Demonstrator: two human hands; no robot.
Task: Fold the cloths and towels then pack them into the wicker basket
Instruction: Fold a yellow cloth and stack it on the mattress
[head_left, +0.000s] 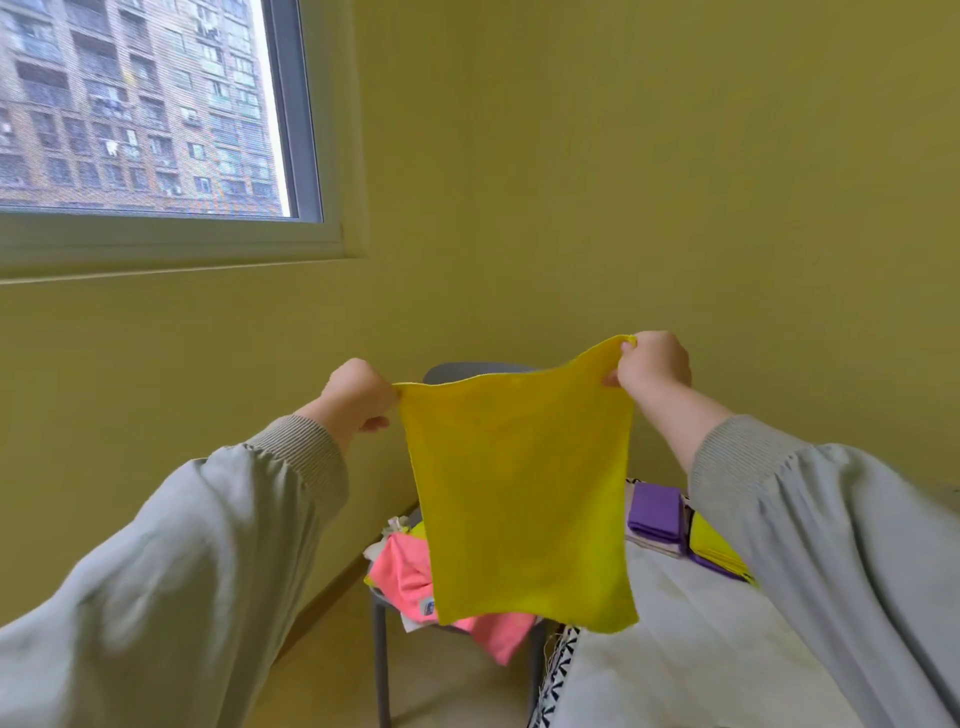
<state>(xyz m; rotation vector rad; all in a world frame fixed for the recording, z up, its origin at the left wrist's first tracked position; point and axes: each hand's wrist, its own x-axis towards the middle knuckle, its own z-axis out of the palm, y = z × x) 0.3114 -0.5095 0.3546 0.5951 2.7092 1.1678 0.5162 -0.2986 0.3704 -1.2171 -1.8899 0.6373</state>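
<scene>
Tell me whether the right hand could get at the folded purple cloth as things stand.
Probably not yet: the right hand pinches a top corner of the yellow cloth. The folded purple cloth lies uncovered below its forearm, so the path looks free once it lets go.

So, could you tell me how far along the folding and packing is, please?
Done: a folded purple cloth and a folded yellow cloth lie at the right. In hand: the left hand and right hand each pinch a top corner of an unfolded yellow cloth, hanging open. Left: a pink cloth and other pieces heaped loose on the chair. No wicker basket is plainly visible, so packing cannot be judged.
</scene>
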